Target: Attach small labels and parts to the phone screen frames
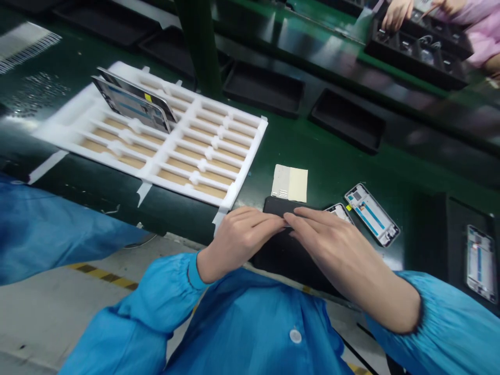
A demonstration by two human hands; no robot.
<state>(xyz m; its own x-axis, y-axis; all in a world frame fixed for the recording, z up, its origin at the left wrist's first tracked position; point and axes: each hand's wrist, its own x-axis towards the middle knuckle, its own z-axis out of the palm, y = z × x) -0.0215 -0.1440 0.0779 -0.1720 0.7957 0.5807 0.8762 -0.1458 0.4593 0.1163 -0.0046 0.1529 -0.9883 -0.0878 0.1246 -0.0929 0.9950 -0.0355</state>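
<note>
My left hand [250, 232] and my right hand [322, 234] meet fingertip to fingertip at the front edge of the bench. Both are closed, with the fingers pressed together over a dark flat block [275, 205]. Whatever lies under the fingertips is hidden by them. Just beyond the block is a cream and grey card [291, 182] with several small strips on it. A phone frame [339, 211] lies partly covered behind my right hand. Another phone frame [372, 215], with blue strips and a yellow tab, rests farther right.
On the left stands a white slotted foam tray [195, 136] holding upright phone frames [135, 101]. Black trays [263, 88] line the back. At far right, a phone frame [481, 263] lies in a dark tray. A co-worker's hand [397, 13] reaches into a divided black box [414, 65].
</note>
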